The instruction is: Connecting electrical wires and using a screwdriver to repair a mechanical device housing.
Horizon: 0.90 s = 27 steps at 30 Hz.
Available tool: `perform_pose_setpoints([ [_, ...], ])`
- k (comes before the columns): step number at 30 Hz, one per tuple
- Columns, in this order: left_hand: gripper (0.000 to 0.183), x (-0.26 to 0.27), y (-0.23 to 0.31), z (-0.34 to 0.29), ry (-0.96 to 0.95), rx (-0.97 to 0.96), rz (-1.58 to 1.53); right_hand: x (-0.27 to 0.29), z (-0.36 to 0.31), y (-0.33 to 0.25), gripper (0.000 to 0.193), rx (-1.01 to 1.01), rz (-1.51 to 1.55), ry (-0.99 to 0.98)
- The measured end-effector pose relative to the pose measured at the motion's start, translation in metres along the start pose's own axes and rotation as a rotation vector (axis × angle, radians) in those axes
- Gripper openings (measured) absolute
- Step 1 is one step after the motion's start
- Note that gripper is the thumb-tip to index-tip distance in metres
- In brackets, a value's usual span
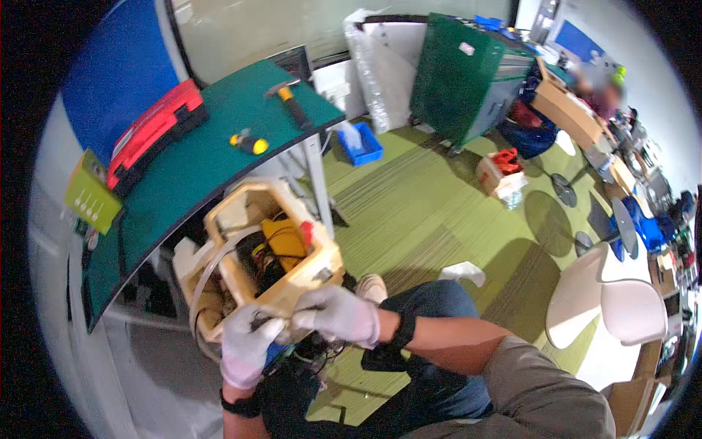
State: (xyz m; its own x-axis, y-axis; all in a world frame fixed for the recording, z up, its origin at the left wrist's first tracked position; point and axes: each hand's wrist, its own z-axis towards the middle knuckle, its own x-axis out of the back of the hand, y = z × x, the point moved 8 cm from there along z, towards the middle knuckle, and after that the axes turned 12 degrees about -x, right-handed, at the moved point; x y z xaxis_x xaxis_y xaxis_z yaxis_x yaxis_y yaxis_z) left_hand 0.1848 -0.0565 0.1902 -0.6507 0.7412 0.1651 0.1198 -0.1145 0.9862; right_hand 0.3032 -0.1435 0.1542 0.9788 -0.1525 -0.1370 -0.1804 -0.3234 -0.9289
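A cream-yellow open housing [330,257] with angular walls stands in front of me, beside the bench. Inside it sit a yellow part [287,244], dark wiring and a small red piece [306,233]. A pale tube [207,274] arches over its left side. At the housing's near end, my left hand [248,345] in a white glove has its fingers pinched together. My right hand [338,314], gloved too, pinches close beside it. Whatever lies between the fingertips is too small to make out. Dark cables [314,353] hang just below my hands.
The green-topped bench [219,117] carries a red toolbox [157,132], a hammer [292,104] and a yellow-black tool [248,143]. A blue bin [360,146] and green cabinet [457,80] stand beyond. At right are a box [501,179] and white chair [632,311].
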Motion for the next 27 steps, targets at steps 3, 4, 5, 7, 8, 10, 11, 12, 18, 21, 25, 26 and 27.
perform_pose_setpoints([
  [3, 0.014, -0.007, 0.005, 0.005, -0.011, -0.07, 0.001, 0.006, -0.001, 0.007, 0.027, -0.021, -0.012, 0.005],
  [4, 0.014, -0.009, 0.004, 0.005, -0.023, -0.08, 0.0, 0.006, 0.0, 0.009, 0.027, -0.028, -0.015, -0.007],
  [5, 0.014, -0.01, 0.002, 0.005, -0.019, -0.106, 0.027, 0.008, -0.002, 0.009, 0.027, -0.021, -0.016, 0.005],
  [7, 0.014, -0.009, 0.002, 0.002, -0.016, -0.137, 0.055, 0.008, -0.006, 0.003, 0.027, -0.005, -0.061, 0.015],
  [8, 0.014, -0.006, 0.002, 0.002, 0.004, -0.136, 0.092, 0.007, -0.008, 0.003, 0.028, -0.051, -0.043, 0.015],
  [10, 0.016, -0.003, 0.001, 0.001, 0.042, -0.132, 0.163, 0.007, -0.003, 0.007, 0.026, -0.006, -0.039, 0.02],
  [11, 0.016, -0.003, 0.0, 0.002, 0.037, -0.136, 0.161, 0.007, -0.003, 0.007, 0.025, 0.037, -0.034, 0.018],
  [12, 0.017, -0.002, 0.0, 0.002, 0.04, -0.138, 0.157, 0.006, -0.006, 0.002, 0.025, 0.016, -0.051, 0.014],
  [18, 0.017, -0.001, -0.008, 0.002, 0.02, -0.062, 0.123, 0.005, 0.001, 0.009, 0.022, 0.09, -0.054, 0.035],
  [21, 0.023, 0.0, -0.007, 0.002, 0.034, -0.059, 0.124, 0.005, 0.003, 0.01, 0.022, 0.074, -0.058, 0.023],
  [25, 0.021, -0.001, 0.001, 0.001, 0.004, -0.102, 0.144, 0.003, 0.002, 0.008, 0.022, 0.095, -0.049, 0.026],
  [26, 0.021, -0.001, 0.001, 0.001, 0.004, -0.104, 0.143, 0.003, 0.002, 0.009, 0.022, 0.105, -0.054, 0.03],
  [27, 0.021, -0.001, 0.0, 0.001, 0.009, -0.091, 0.139, 0.004, 0.003, 0.009, 0.022, 0.114, -0.059, 0.033],
])
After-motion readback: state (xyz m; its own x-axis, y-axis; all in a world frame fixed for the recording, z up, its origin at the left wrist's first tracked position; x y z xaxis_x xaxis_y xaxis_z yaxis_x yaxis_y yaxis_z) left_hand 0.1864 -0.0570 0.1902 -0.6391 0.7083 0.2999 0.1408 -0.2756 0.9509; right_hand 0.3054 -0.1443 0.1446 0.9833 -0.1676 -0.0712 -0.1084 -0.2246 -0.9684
